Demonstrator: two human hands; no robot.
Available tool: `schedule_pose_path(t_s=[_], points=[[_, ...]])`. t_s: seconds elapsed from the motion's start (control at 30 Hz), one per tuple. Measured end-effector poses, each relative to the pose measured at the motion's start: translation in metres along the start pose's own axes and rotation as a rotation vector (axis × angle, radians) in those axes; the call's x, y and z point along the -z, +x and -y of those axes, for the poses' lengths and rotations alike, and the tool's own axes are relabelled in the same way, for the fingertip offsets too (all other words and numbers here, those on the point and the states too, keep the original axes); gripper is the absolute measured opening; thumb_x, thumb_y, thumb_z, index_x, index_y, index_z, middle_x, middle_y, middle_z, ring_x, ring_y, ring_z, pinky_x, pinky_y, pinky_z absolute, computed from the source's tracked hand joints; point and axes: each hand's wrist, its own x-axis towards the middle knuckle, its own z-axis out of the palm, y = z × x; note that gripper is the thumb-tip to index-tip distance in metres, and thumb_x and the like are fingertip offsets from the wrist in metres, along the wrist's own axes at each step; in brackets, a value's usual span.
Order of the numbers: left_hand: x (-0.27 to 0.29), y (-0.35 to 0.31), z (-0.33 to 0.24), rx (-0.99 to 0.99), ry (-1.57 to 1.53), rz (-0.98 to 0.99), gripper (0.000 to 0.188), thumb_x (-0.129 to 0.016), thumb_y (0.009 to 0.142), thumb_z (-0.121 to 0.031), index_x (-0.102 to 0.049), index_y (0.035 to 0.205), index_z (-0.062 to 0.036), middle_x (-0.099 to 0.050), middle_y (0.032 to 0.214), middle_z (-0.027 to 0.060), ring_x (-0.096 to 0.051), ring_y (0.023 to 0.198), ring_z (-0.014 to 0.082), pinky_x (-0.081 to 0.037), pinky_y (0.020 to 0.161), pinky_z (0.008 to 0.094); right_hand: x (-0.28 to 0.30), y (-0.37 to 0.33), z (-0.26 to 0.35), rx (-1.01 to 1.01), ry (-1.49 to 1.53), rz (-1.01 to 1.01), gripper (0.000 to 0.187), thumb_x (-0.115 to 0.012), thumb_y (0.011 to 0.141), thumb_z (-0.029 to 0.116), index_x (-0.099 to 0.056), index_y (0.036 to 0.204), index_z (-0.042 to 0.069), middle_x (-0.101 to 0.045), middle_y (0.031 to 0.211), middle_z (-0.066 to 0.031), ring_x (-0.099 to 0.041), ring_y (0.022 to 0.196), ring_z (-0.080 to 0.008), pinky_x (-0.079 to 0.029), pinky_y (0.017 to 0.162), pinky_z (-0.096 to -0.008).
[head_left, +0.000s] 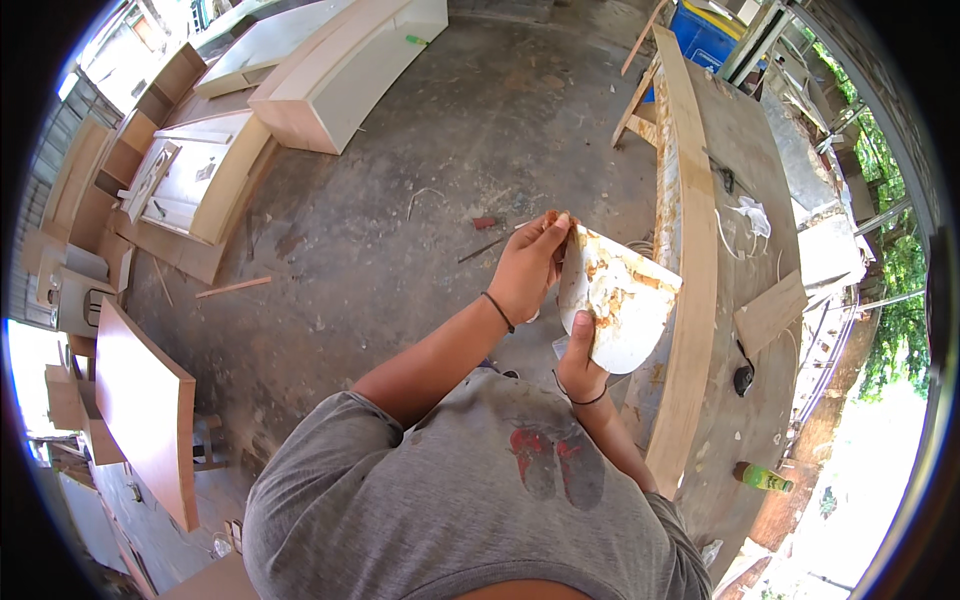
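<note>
The right hand (580, 365) grips the lower edge of a white, rounded plastic mixing board (618, 300) smeared with tan filler, tilting it upward for access. The left hand (530, 270) pinches its top edge, fingers closed. Board held beside the long wooden plank (690, 250).

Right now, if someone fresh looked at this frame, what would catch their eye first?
At centre, both hands grip a pale curved sheet smeared with yellowish paste: the left hand pinches its top edge, the right hand holds it from below. Just right runs a long wooden board set on edge on a workbench. Unfinished cabinets stand on the concrete floor at upper left.
</note>
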Motion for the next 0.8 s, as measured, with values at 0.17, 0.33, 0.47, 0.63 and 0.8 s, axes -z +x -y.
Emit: schedule_pose_path(t_s=[0.17, 0.33, 0.47, 0.63, 0.8], points=[[0.006, 0.003, 0.009, -0.073, 0.159, 0.1, 0.016, -0.047, 0.096, -0.021, -0.055, 0.094, -0.0069, -0.057, 0.087, -0.0009, -0.055, 0.081, 0.0083, -0.045, 0.075, 0.0228, -0.001, -0.002, -0.014, 0.093, -0.096, 0.078, 0.047, -0.046, 0.092, 0.014, -0.033, 0.132, -0.007, -0.034, 0.136, -0.0249, -0.037, 0.124, -0.0361, -0.031, 0.102, -0.0393], [0.009, 0.014, 0.011, 0.027, 0.053, -0.022, 0.015, -0.048, 0.094, -0.022, -0.05, 0.086, -0.009, -0.049, 0.07, -0.0024, -0.049, 0.061, 0.0084, -0.044, 0.059, 0.0233, -0.011, 0.014, 0.008, 0.324, -0.147, 0.066, 0.056, -0.051, 0.087, 0.006, -0.029, 0.137, -0.002, -0.017, 0.142, -0.0334, -0.034, 0.127, -0.0448, -0.034, 0.101, -0.044], [0.039, 0.025, 0.002, 0.273, -0.156, 0.181, 0.018, -0.048, 0.092, -0.024, -0.046, 0.079, -0.0124, -0.039, 0.061, -0.0056, -0.038, 0.052, 0.0083, -0.038, 0.055, 0.0236, -0.009, 0.021, 0.007, 0.512, -0.244, 0.208, 0.06, -0.065, 0.078, 0.009, -0.044, 0.133, 0.02, -0.026, 0.14, -0.0286, -0.049, 0.115, -0.0424, -0.049, 0.087, -0.0438], [0.055, 0.039, -0.008, 0.419, -0.245, 0.23, 0.018, -0.044, 0.093, -0.022, -0.044, 0.078, -0.0134, -0.04, 0.06, -0.0048, -0.041, 0.052, 0.0106, -0.044, 0.061, 0.0295, 0.007, 0.022, 0.012, 0.561, -0.375, 0.274, 0.054, -0.072, 0.068, 0.022, -0.058, 0.12, 0.021, -0.039, 0.135, -0.0235, -0.054, 0.11, -0.038, -0.05, 0.084, -0.0409], [0.05, 0.029, -0.026, 0.14, -0.162, 0.066, 0.021, -0.038, 0.097, -0.024, -0.048, 0.088, -0.0081, -0.052, 0.084, 0.0038, -0.052, 0.082, 0.0184, -0.044, 0.086, 0.0368, 0.019, 0.015, -0.002, 0.156, -0.046, 0.179, 0.041, -0.06, 0.083, 0.007, -0.049, 0.122, 0.0, -0.047, 0.127, -0.0192, -0.057, 0.103, -0.0304, -0.047, 0.086, -0.0346]])
